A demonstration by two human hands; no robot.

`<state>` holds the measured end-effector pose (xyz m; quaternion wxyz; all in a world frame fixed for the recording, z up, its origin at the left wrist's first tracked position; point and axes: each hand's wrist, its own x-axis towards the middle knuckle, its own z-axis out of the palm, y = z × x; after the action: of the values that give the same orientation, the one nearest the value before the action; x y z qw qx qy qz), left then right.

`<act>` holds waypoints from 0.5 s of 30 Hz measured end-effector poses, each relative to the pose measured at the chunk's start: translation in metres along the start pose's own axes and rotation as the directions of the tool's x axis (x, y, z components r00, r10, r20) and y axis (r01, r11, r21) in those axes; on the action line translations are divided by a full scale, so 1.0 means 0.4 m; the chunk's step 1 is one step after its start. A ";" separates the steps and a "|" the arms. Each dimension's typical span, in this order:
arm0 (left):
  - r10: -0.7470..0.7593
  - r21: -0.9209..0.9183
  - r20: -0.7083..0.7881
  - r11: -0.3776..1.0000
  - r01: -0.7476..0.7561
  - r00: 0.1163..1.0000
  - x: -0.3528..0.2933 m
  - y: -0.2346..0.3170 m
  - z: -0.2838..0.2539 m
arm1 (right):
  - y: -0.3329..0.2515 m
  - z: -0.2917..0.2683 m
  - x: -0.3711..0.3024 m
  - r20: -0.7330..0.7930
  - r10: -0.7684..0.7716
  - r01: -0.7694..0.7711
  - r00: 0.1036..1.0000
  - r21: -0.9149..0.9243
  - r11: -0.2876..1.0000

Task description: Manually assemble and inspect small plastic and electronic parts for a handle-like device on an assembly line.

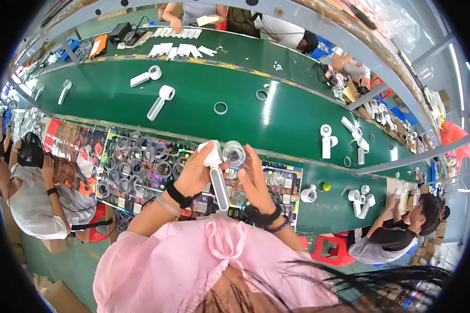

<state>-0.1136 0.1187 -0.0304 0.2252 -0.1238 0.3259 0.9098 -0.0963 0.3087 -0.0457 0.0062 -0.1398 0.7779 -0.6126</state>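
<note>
My left hand (192, 172) is closed around the upper part of a white handheld fan (220, 190), whose handle with a grey panel points down toward me. Beside the fan's head is a clear round cover (234, 154); whether it is joined to the fan I cannot tell. My right hand (256, 182) is at the cover's right side, fingers stretched and apart, a fingertip at or very near its rim. Below and left of my hands, many grey rings (137, 168) lie spread over a colourful printed surface.
Ahead runs a green conveyor belt (193, 86) carrying white fans (162, 101) and loose grey rings (220, 108). At right are more fans (361, 201) and a small green ball-like thing (326, 186). A metal frame bar (418, 154) crosses the right side. Other people sit around the line.
</note>
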 end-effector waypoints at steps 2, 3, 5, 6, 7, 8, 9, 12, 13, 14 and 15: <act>0.040 0.051 0.004 0.998 -0.040 0.999 -0.028 -0.027 0.014 | 0.002 0.014 0.014 0.016 -0.110 0.109 0.994 0.047 0.993; 0.082 0.106 0.003 0.991 -0.082 0.997 -0.041 -0.038 0.016 | -0.011 0.025 0.015 0.027 -0.115 0.114 0.993 0.047 0.992; 0.054 0.145 0.079 0.987 -0.065 0.995 -0.066 -0.050 0.026 | -0.054 0.043 0.016 -0.077 0.075 -0.048 0.994 0.304 0.951; 0.059 0.097 0.070 0.993 -0.065 0.996 -0.079 -0.055 0.031 | -0.094 0.055 0.016 -0.113 0.152 -0.095 0.982 0.399 0.912; 0.063 0.050 0.061 0.997 -0.067 0.996 -0.090 -0.060 0.034 | -0.089 0.050 0.020 -0.097 0.145 -0.094 0.985 0.401 0.911; 0.079 0.047 0.053 0.996 -0.081 0.995 -0.099 -0.062 0.032 | -0.076 0.036 0.027 -0.067 -0.083 0.090 0.994 0.104 0.991; 0.132 0.114 -0.013 0.985 -0.129 0.991 -0.105 -0.072 0.027 | -0.082 0.031 0.028 0.023 -0.286 0.285 0.958 -0.193 0.939; 0.201 0.236 -0.083 0.956 -0.176 0.976 -0.120 -0.100 0.021 | -0.112 0.019 0.024 0.112 -0.354 0.371 0.928 -0.286 0.883; 0.163 0.222 -0.071 0.964 -0.144 0.984 -0.125 -0.104 0.021 | -0.113 0.013 0.030 0.204 -0.382 0.430 0.901 -0.322 0.843; 0.208 0.257 -0.061 0.948 -0.186 0.976 -0.135 -0.107 0.024 | -0.120 0.013 0.033 0.220 -0.407 0.459 0.887 -0.310 0.833; 0.235 0.265 -0.069 0.941 -0.209 0.970 -0.137 -0.107 0.028 | -0.126 0.013 0.038 0.219 -0.445 0.493 0.868 -0.276 0.825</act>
<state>-0.0458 0.1373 -0.0244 0.1187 -0.1012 0.4634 0.8723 -0.0993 0.2897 0.0036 -0.1110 -0.3703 0.8064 -0.4475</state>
